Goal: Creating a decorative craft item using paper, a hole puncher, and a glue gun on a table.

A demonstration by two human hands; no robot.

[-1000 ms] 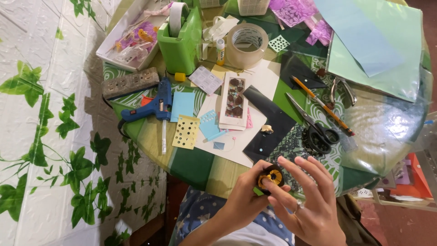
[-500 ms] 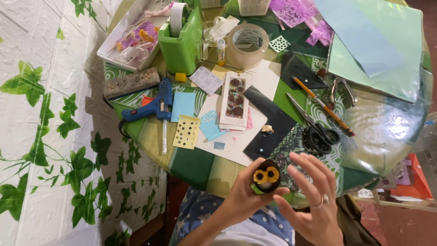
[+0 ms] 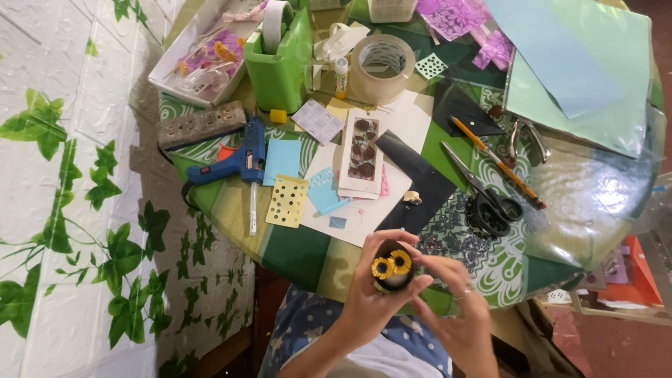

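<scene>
Green patterned round tabletop, cluttered. Green tape-dispenser caddy and clear tape roll at far side; blue glue gun left; black scissors right. Left hand wrapped around dark round piece with two yellow paper flowers, held above near edge. Right hand blurred, fingertips pinching piece's right side.

Two small yellow paper flowers with dark centres; one blue glue gun; one pair of black-handled scissors — one wide roll of clear tape and one orange pencil.
</scene>
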